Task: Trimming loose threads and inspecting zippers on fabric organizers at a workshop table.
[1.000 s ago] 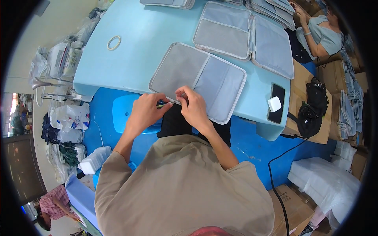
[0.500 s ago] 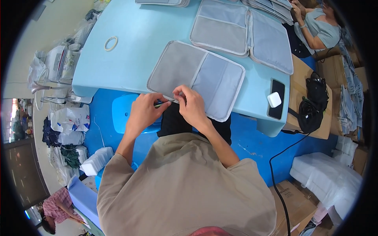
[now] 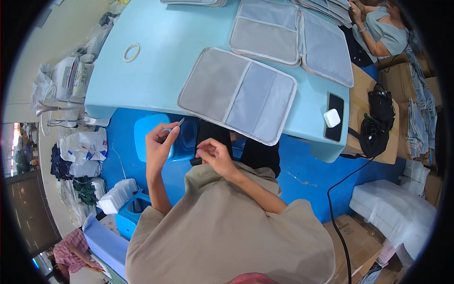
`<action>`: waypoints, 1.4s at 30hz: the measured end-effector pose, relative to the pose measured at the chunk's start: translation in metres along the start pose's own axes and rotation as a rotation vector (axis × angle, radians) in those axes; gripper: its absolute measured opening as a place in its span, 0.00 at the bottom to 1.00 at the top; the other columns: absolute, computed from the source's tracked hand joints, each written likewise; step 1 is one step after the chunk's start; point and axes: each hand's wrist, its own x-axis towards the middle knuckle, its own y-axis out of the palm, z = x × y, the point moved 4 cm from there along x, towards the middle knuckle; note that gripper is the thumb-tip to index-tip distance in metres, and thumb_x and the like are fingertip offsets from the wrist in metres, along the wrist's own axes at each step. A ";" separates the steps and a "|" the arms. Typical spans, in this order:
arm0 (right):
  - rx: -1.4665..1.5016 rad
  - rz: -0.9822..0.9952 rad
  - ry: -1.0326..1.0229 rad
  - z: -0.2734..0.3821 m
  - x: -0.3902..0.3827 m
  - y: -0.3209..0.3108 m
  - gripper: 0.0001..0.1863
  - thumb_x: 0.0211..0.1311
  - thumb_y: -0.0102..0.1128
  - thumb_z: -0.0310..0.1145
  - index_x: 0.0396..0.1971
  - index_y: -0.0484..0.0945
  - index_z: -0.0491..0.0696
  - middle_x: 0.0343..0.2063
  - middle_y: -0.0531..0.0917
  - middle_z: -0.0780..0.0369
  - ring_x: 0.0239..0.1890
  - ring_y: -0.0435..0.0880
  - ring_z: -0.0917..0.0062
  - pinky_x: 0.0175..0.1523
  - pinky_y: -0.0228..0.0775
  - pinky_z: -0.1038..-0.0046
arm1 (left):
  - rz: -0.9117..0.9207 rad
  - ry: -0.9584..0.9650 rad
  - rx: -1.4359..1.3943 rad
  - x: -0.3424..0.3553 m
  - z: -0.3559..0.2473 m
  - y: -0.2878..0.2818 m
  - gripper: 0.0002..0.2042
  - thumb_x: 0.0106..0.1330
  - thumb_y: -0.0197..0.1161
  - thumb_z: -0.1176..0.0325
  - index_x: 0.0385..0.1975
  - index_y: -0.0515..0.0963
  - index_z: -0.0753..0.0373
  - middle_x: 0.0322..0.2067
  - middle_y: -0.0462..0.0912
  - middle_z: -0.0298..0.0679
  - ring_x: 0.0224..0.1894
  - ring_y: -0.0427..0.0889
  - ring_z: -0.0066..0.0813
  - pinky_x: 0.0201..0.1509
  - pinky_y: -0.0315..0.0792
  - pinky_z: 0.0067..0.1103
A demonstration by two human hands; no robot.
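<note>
My left hand [image 3: 161, 144] is closed on a small pointed metal tool [image 3: 181, 121], held over the blue stool just off the table's front edge. My right hand [image 3: 212, 152] is lower, over my lap, its fingers curled; whatever is between them is too small to make out. A flat grey zip organizer [image 3: 210, 90], with a grey section and a pale-blue pocketed section, lies at the table's front edge above my hands, untouched by them.
The pale-blue table [image 3: 132, 80] holds an open organizer [image 3: 265, 38], stacked organizers [image 3: 321, 12], a tape roll [image 3: 131, 52] and a phone [image 3: 335, 132] with a white case on it. A blue stool [image 3: 146, 135] is below. Co-workers [image 3: 380, 35] are at upper right and lower left.
Both hands have left the organizer's edge and come back toward my body; the left moved leftward with the tool, the right dropped toward my lap. The organizer's lower edge now shows uncovered.
</note>
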 end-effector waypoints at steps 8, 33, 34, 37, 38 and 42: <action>0.780 0.075 0.278 0.022 0.025 -0.007 0.25 0.81 0.48 0.47 0.69 0.71 0.50 0.38 0.83 0.64 0.34 0.74 0.78 0.42 0.67 0.74 | -0.091 -0.076 -0.138 -0.032 0.042 -0.002 0.08 0.72 0.69 0.69 0.46 0.85 0.63 0.19 0.70 0.19 0.22 0.58 0.06 0.25 0.45 0.16; 0.974 -0.028 0.156 0.008 0.029 -0.022 0.09 0.80 0.53 0.34 0.44 0.77 0.45 0.23 0.68 0.71 0.25 0.67 0.85 0.31 0.63 0.79 | -0.055 0.236 0.296 -0.026 0.004 0.049 0.13 0.64 0.74 0.65 0.43 0.85 0.66 0.20 0.80 0.42 0.19 0.74 0.25 0.25 0.67 0.22; 0.924 -0.044 0.145 0.010 0.029 -0.023 0.08 0.80 0.53 0.35 0.44 0.77 0.46 0.23 0.68 0.71 0.26 0.67 0.86 0.31 0.62 0.80 | -0.047 0.252 0.330 -0.023 0.002 0.052 0.13 0.64 0.74 0.64 0.42 0.85 0.66 0.20 0.80 0.43 0.19 0.76 0.29 0.25 0.68 0.23; 0.870 -0.078 0.138 0.012 0.028 -0.024 0.08 0.80 0.53 0.35 0.43 0.77 0.46 0.23 0.69 0.72 0.26 0.67 0.86 0.31 0.62 0.80 | -0.030 0.268 0.347 -0.016 -0.005 0.058 0.14 0.65 0.73 0.61 0.41 0.86 0.65 0.20 0.82 0.48 0.20 0.80 0.40 0.25 0.70 0.26; 0.849 -0.076 0.128 0.011 0.028 -0.024 0.08 0.80 0.53 0.35 0.43 0.77 0.47 0.23 0.69 0.73 0.26 0.67 0.86 0.31 0.61 0.80 | -0.006 0.245 0.382 -0.015 -0.006 0.059 0.13 0.65 0.73 0.63 0.42 0.86 0.66 0.21 0.82 0.44 0.21 0.77 0.29 0.25 0.68 0.22; 0.833 -0.080 0.126 0.009 0.028 -0.023 0.08 0.80 0.53 0.35 0.43 0.77 0.47 0.23 0.69 0.73 0.26 0.66 0.87 0.31 0.61 0.80 | -0.006 0.295 0.412 -0.011 -0.005 0.062 0.11 0.65 0.74 0.66 0.42 0.87 0.65 0.24 0.85 0.43 0.21 0.76 0.23 0.26 0.69 0.20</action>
